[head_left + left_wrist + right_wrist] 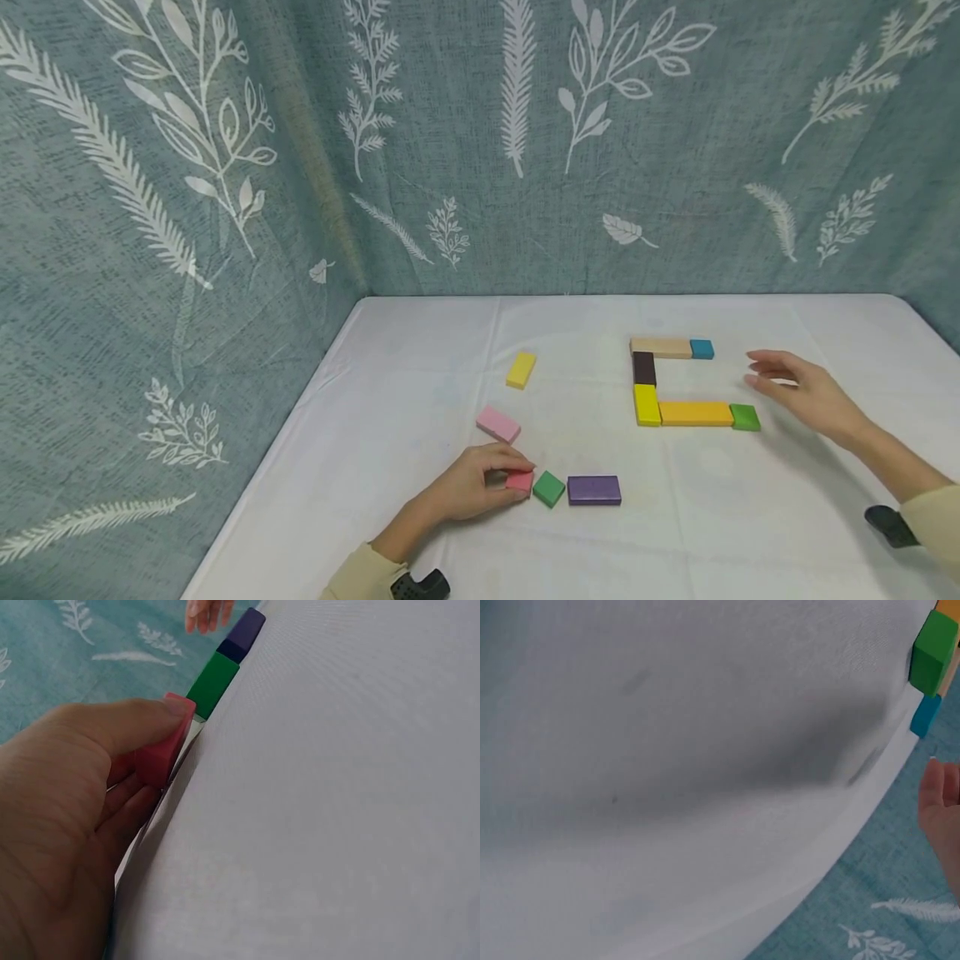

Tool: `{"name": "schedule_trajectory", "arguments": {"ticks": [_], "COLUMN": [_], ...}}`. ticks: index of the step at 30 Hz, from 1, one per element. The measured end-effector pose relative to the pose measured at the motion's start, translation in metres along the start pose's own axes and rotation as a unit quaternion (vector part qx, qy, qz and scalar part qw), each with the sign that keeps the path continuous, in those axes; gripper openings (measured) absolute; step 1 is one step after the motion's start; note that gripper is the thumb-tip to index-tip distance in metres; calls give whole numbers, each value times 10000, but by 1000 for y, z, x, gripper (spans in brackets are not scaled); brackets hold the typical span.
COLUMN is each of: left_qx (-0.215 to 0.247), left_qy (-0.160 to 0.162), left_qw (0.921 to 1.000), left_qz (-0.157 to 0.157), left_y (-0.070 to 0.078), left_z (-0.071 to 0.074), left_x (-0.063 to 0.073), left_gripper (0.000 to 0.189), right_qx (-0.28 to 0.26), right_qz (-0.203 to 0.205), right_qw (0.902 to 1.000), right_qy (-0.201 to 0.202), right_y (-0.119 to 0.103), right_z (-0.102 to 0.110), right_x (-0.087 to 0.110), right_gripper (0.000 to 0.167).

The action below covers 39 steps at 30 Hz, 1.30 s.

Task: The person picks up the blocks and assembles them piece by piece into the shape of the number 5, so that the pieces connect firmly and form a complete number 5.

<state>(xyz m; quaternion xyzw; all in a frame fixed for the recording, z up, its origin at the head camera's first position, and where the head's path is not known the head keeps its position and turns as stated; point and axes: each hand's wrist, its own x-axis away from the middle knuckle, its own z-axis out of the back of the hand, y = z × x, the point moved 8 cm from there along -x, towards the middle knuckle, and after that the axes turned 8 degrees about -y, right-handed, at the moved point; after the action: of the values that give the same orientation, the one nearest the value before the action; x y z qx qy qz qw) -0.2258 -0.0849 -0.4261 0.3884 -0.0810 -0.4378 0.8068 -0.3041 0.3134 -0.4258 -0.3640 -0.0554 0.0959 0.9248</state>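
My left hand pinches a small red block between thumb and fingers at the table's near side. Just right of it lie a green block and a purple block. A pink block lies beyond the left hand. My right hand hovers with nothing in it, fingers loosely bent. To its left, blocks form a shape with an open right side: tan, blue, dark brown, bright yellow, orange-yellow and light green.
A single yellow block lies left of the shape, beyond the pink one. All blocks rest on a white cloth-covered table. A blue-green curtain with white leaf prints hangs behind and along the left.
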Motion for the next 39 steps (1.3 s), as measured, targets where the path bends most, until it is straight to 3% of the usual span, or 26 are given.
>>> {"name": "schedule_trajectory", "arguments": {"ticks": [5, 7, 11, 16, 26, 31, 39], "left_qx": [-25, -22, 32, 58, 51, 42, 132], "left_qy": [9, 26, 36, 12, 13, -10, -87], "left_qw": [10000, 10000, 10000, 10000, 10000, 10000, 9999], "left_qz": [-46, -45, 30, 64, -8, -74, 30], "left_y": [18, 14, -7, -23, -20, -26, -24], "left_z": [8, 6, -1, -6, -3, -4, -6], "left_x": [1, 1, 4, 6, 6, 6, 5], "left_gripper": [26, 26, 28, 29, 29, 29, 30], "right_qx": [-230, -261, -247, -393, -565, -715, -809], "right_qz": [187, 219, 271, 467, 967, 1173, 1397], "right_qw": [9996, 9994, 9993, 9977, 9909, 9865, 9813], "right_qy": [-8, -5, -40, -299, -752, -895, -1045], "right_y": [-18, -24, -35, -54, -94, -116, -138], "right_z": [-6, -8, -15, -29, -59, -72, -97], "right_x": [-1, -2, -4, -7, -18, -27, -45], "right_gripper": [57, 56, 54, 51, 43, 41, 37]}}
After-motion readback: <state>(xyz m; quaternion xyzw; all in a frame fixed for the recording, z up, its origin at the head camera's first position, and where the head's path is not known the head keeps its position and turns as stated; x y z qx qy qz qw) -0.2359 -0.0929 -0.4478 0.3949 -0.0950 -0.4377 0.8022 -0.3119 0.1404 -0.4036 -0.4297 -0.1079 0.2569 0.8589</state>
